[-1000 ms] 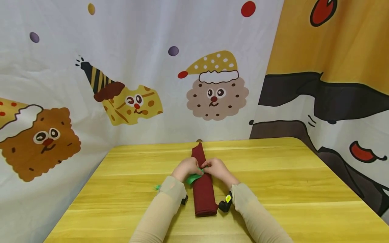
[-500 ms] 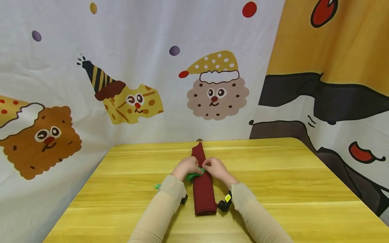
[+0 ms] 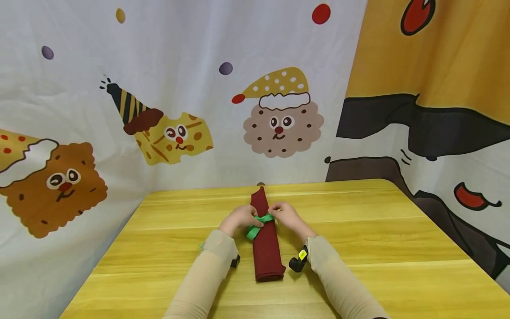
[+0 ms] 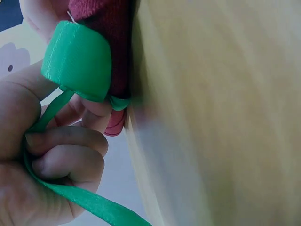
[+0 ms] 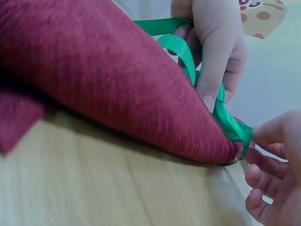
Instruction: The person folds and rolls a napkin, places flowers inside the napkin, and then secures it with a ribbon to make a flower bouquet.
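A rolled dark red cloth [image 3: 268, 254] lies lengthwise on the table, with a green ribbon [image 3: 264, 218] round it past its middle. My left hand [image 3: 241, 218] is at the roll's left side and holds the ribbon. In the left wrist view, a broad green loop [image 4: 80, 61] stands out by its fingers, and a ribbon tail [image 4: 94, 200] runs through its curled fingers. On the roll's right side, my right hand [image 3: 287, 215] pinches the ribbon between thumb and forefinger; its other fingers [image 5: 263, 181] are loosely bent in the right wrist view.
The yellow wood-grain table [image 3: 370, 248] extends to both sides. A green ribbon end [image 3: 202, 246] shows left of the left forearm. Black devices sit at both wrists, such as the right wrist camera [image 3: 298, 262]. A printed cartoon curtain [image 3: 227, 168] hangs behind the table.
My right hand has moved right and slightly away, drawing the ribbon across the top of the roll. My left hand has shifted slightly left, and the green loop below it shows more.
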Demonstrator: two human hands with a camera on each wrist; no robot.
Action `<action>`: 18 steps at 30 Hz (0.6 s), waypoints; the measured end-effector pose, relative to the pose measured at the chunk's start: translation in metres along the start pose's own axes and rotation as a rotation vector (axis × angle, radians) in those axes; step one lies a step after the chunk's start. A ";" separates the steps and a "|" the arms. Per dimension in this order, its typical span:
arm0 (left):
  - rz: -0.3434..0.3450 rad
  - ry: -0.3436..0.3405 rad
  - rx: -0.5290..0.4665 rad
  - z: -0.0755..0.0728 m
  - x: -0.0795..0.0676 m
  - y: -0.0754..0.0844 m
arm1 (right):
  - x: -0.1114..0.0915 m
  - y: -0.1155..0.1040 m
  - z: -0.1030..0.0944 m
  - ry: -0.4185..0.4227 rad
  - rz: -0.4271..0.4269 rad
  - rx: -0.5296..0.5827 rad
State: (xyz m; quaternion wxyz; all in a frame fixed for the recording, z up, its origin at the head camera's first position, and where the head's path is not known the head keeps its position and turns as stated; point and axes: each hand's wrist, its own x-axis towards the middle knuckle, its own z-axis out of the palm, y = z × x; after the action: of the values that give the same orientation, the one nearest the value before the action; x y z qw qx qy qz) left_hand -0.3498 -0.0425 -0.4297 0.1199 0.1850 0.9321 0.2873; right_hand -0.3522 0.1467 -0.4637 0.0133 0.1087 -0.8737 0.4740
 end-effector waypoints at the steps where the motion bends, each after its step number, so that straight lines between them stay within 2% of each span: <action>1: -0.001 0.000 0.000 0.000 0.000 0.000 | 0.000 0.000 -0.001 0.000 0.004 0.012; 12: 0.038 -0.032 -0.076 -0.008 -0.004 -0.006 | 0.000 0.008 -0.013 -0.035 0.040 0.265; 16: 0.016 -0.041 -0.118 -0.008 -0.003 -0.009 | 0.002 0.012 -0.016 -0.027 0.035 0.308; 18: 0.014 -0.043 -0.123 -0.007 -0.001 -0.010 | 0.003 0.013 -0.017 -0.015 0.066 0.323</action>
State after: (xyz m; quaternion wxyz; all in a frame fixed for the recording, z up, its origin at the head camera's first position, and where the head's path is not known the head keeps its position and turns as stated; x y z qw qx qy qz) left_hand -0.3540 -0.0539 -0.4300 0.1490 0.1896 0.9086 0.3410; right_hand -0.3592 0.1674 -0.4649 -0.0265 0.0845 -0.7893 0.6076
